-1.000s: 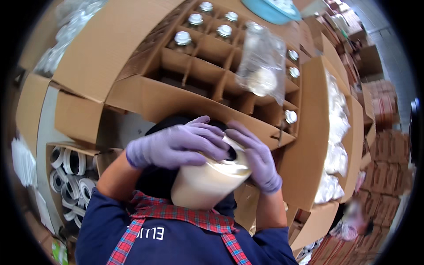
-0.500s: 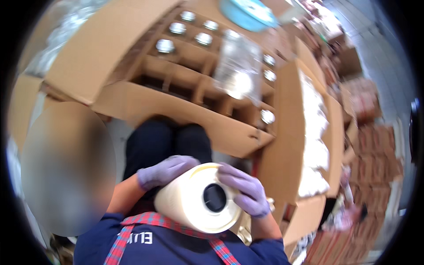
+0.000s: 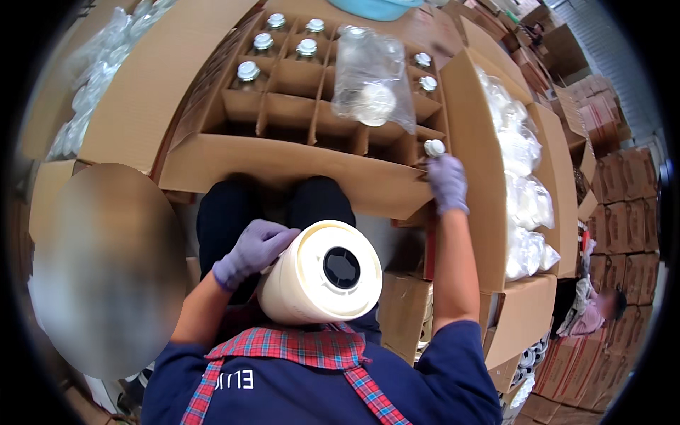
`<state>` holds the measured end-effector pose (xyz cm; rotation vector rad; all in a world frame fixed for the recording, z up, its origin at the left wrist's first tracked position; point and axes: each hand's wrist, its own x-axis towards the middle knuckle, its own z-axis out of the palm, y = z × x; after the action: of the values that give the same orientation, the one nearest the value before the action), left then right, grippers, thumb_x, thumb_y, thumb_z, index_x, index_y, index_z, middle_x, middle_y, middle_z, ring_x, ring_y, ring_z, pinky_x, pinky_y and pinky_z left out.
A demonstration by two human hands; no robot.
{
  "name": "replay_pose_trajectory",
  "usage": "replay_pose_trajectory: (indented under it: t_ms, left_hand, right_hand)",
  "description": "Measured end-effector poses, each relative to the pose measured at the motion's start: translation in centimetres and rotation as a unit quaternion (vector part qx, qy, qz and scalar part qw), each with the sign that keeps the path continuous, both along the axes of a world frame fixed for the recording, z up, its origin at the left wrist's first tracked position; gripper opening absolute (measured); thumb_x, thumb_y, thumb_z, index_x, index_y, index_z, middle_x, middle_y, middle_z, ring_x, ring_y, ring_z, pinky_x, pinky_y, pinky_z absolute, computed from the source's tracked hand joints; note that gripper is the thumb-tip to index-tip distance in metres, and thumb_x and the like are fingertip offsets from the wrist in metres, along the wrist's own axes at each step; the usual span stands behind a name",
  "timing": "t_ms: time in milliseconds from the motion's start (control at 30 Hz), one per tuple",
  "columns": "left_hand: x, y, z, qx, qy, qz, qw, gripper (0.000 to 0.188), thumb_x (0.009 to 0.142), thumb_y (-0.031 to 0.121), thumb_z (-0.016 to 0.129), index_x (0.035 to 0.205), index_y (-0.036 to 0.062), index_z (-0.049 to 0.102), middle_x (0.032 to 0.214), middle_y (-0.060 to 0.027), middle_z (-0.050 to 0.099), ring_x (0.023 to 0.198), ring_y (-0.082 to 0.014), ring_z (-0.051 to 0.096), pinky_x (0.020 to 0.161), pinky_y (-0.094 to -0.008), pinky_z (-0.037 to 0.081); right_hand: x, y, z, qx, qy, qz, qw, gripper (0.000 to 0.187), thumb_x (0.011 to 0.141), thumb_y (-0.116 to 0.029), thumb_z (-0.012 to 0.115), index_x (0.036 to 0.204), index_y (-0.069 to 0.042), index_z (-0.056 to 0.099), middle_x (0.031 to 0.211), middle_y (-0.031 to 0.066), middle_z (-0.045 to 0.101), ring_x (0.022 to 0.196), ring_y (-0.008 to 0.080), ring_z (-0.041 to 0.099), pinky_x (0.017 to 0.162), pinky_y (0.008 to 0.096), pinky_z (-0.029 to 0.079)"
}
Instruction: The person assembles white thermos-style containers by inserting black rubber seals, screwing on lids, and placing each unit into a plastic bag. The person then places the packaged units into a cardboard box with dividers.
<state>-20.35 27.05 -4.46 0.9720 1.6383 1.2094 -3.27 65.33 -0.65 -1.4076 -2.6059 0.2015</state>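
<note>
My left hand (image 3: 258, 248), in a lilac glove, is closed on the side of a cream cylindrical container (image 3: 297, 276). The container is tilted on my lap, with a round black piece (image 3: 341, 268) in the middle of its end face. My gloved right hand (image 3: 448, 183) reaches to the near right corner of a divided carton (image 3: 297, 161). Its fingers are bent round a bottle (image 3: 434, 147) with a silvery-white cap, just below that cap; the fingertips are partly hidden. More capped bottles (image 3: 248, 72) stand in the left and far cells.
A clear plastic bag (image 3: 375, 78) with a round white thing inside lies across the dividers. On the right, an open carton (image 3: 471, 170) holds plastic-wrapped white items (image 3: 524, 198). Another open carton (image 3: 152, 85) is on the left. A person (image 3: 591, 312) is at the far right.
My right hand has left the cream container and moved forward and right to the bottle in the carton corner. My left hand still holds the container, which has shifted slightly away from me.
</note>
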Motion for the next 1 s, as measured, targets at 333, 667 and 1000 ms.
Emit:
replay_pose_trajectory:
  t_ms: [333, 667, 1000]
  left_hand:
    - [-0.8, 4.8, -1.5, -0.003, -0.133, -0.221, 0.966, 0.034, 0.095, 0.032, 0.069, 0.095, -0.0014, 0.077, 0.065, -0.0001, 0.068, 0.060, -0.0024, 0.055, 0.055, -0.0237, 0.046]
    - [3.3, -0.8, 1.5, 0.218, 0.413, -0.013, 0.884, 0.019, 0.088, 0.020, 0.069, 0.090, 0.0015, 0.071, 0.069, -0.0120, 0.065, 0.062, -0.0306, 0.065, 0.053, -0.0391, 0.049]
    - [2.1, -2.1, 2.5, 0.089, 0.240, -0.031, 0.966, 0.021, 0.092, 0.019, 0.066, 0.101, 0.0029, 0.076, 0.087, -0.0131, 0.075, 0.070, -0.0204, 0.070, 0.065, -0.0308, 0.056]
  right_hand:
    - [3.6, -21.2, 13.0, 0.065, 0.110, 0.689, 0.713, 0.024, 0.075, -0.017, 0.072, 0.096, -0.007, 0.068, 0.105, 0.0131, 0.062, 0.100, 0.0305, 0.066, 0.091, 0.0438, 0.058]
    - [5.7, -22.2, 11.2, -0.152, -0.011, 0.583, 0.798, 0.018, 0.082, -0.019, 0.069, 0.094, -0.008, 0.062, 0.081, 0.0067, 0.058, 0.067, 0.0243, 0.063, 0.054, 0.0387, 0.052]
    - [6.9, -20.9, 16.8, -0.494, 0.068, 0.072, 0.864, 0.016, 0.097, -0.013, 0.063, 0.107, -0.002, 0.059, 0.089, 0.0139, 0.068, 0.083, 0.0288, 0.071, 0.075, 0.0394, 0.057]
